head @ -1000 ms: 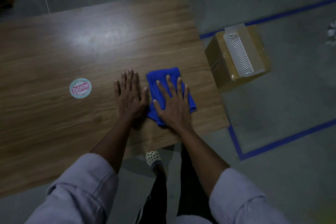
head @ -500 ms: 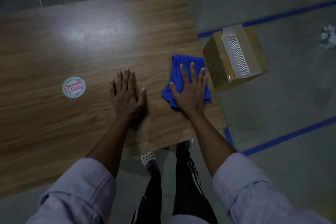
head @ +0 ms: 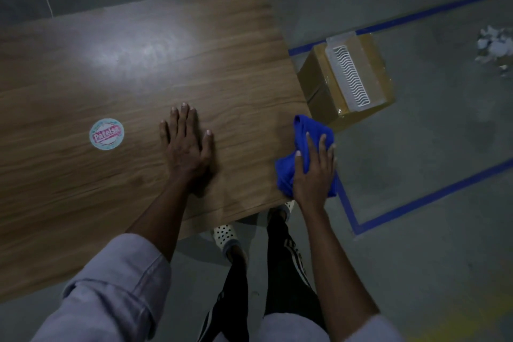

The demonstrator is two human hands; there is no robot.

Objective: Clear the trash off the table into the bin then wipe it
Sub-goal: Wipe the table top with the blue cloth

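Note:
My right hand [head: 313, 172] presses a bunched blue cloth [head: 302, 130] at the right edge of the wooden table [head: 138, 64], near its front corner. The fingers lie fairly straight over the cloth, and part of it hangs past the edge. Left of it, my left hand [head: 184, 144] rests flat on the tabletop with its fingers spread, holding nothing. A round sticker with pink lettering [head: 106, 134] sits on the table further left.
A taped cardboard box [head: 319, 78] with a white ridged plastic piece [head: 351, 75] on top stands on the floor just right of the table. Crumpled white paper [head: 494, 44] lies on the floor at far right. Blue tape lines [head: 416, 200] mark the floor.
My right hand has slid the blue cloth rightward from beside my left hand to the table's right edge, where it has bunched up. My left hand has stayed flat in place.

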